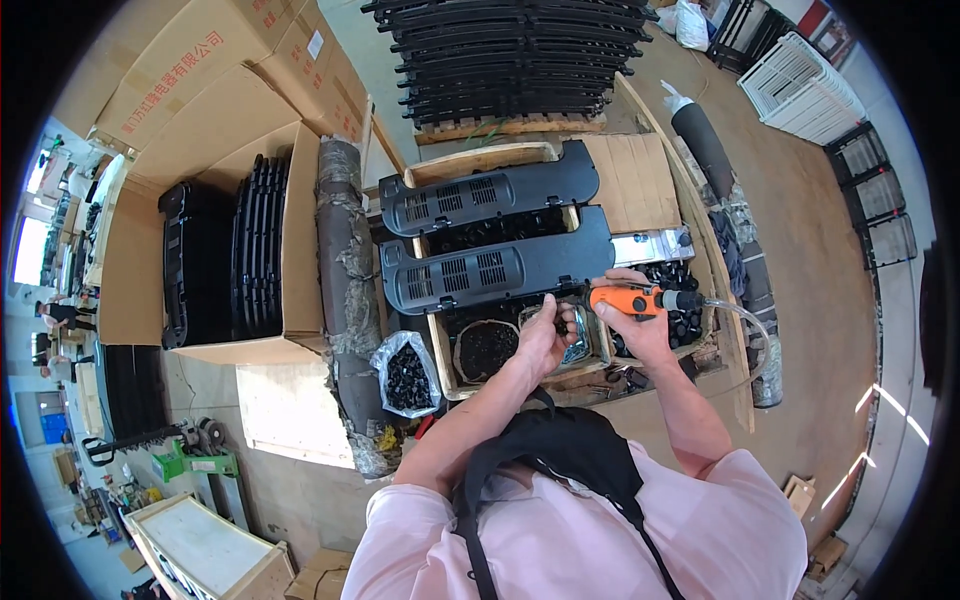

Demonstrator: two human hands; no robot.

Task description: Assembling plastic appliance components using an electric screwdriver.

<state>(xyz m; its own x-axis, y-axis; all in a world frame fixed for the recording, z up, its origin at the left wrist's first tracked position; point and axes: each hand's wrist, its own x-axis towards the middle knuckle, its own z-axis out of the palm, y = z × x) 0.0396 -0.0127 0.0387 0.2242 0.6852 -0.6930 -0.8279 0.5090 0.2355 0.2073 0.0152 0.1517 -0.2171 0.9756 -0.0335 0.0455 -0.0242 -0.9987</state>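
1. R hand (pixel 645 330) is gripping the orange driver (pixel 628 301), fingers wrapped round it; its nose is pointing L, nr the near R corner of the front panel (pixel 540 255).
2. L hand (pixel 543 340) is curling in at that panel's near edge, just beside the nose; can't tell if its fingertips are pinching anything.
3. Slip risk, I'd say: the nose is sitting close to my L fingers, so a skid could be nicking them or scratching the panel.
4. Shift risk: front panel is lying across the wooden tray (pixel 437 352), no clamp showing, so a hard push could be sliding it, maybe into the rear panel (pixel 540 185) just behind.
5. Snag risk: the clear hose (pixel 740 310) is trailing off the driver's R end & looping over the tray's R side; a catch there could be tugging the driver off line.
6. Drop risk: anything slipping from my L fingers would prob be vanishing among the dark bits (pixel 488 350) below.
7. Tray is holding a round tub (pixel 459 345) of those bits, plus a shiny liner (pixel 576 352) beside it, contents mostly hidden.
8. Tray's R bay is holding loose black pcs (pixel 685 325).
9. Clear bag (pixel 430 375), L of tray, is standing open, w/ small black pcs inside.
10. Carton (pixel 130 270), further L, is holding long black parts (pixel 258 240) on edge.
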